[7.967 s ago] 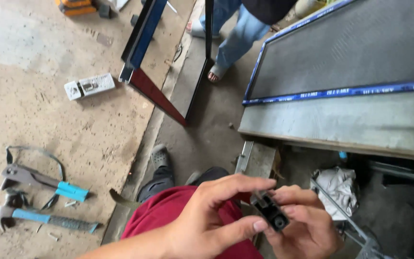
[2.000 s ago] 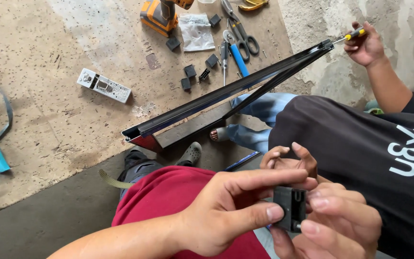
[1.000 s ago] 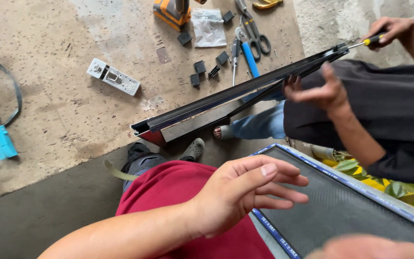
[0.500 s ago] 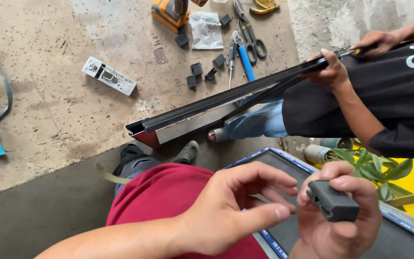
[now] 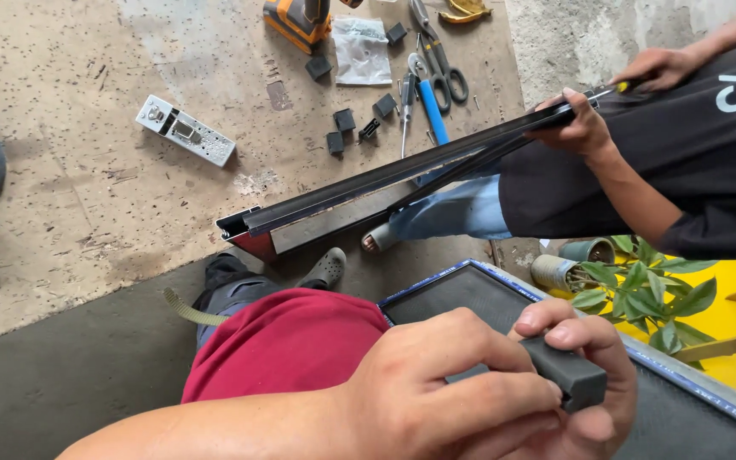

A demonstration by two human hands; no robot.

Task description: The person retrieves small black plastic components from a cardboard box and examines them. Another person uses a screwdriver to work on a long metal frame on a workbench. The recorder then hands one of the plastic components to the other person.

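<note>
While both hands pinch, dark block (image 5: 566,372) shows

Both hands are bunched together low at the near edge, right in front of the chest. The left hand (image 5: 445,388) comes in from the near left, forearm bare, knuckles up, fingers curled over toward the right. The right hand (image 5: 585,383) sits just behind it, touching, fingers bent and pinched closed, thumb tip on top.
</note>
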